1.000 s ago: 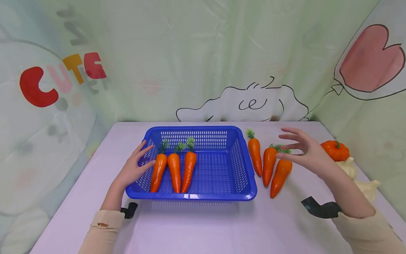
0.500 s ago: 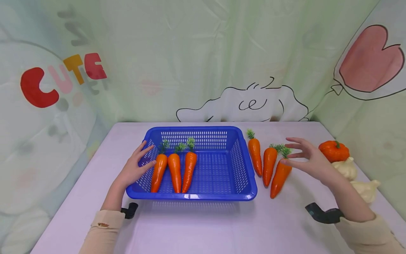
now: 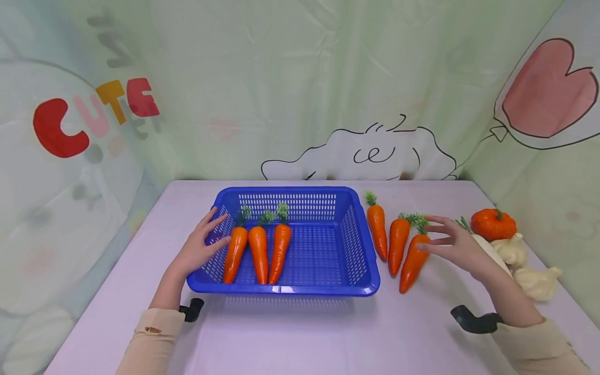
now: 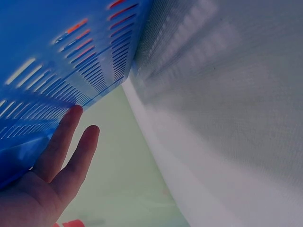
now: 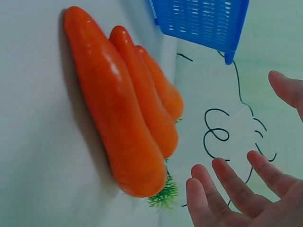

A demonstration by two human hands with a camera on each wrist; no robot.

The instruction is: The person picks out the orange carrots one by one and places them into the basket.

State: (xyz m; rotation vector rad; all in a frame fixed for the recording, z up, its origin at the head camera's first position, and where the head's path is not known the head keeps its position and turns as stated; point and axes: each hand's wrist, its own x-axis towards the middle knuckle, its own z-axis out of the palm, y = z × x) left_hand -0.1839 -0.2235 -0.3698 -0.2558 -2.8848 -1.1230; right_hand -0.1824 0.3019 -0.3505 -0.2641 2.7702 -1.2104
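My left hand (image 3: pixel 201 249) rests at the left rim of the blue plastic basket (image 3: pixel 281 290). Its fingers are straight and spread; in the left wrist view two fingers (image 4: pixel 85 151) lie along the slotted outer wall. Three orange carrots with green tops stand side by side inside the basket, including a middle carrot (image 3: pixel 259 254). My right hand (image 3: pixel 457 247) hovers with parted fingers over the upper end of the rightmost loose carrot (image 3: pixel 412 268). The right wrist view shows a gap between those fingers and the nearest carrot (image 5: pixel 111 104). Two more loose carrots lie left of it, including one (image 3: pixel 397 247) beside it.
Right of my right hand lie an orange pumpkin (image 3: pixel 494 224), two garlic bulbs, the nearer garlic bulb (image 3: pixel 536 283) at the table edge, and a partly hidden white vegetable (image 3: pixel 489 250). A pale cloth covers the table (image 3: pixel 281 338). Printed curtains (image 3: pixel 300 94) stand behind and at both sides.
My right hand has come down and a little nearer to me, over the rightmost carrot's top. The white vegetable behind it now shows. My left hand and the basket have stayed in place.
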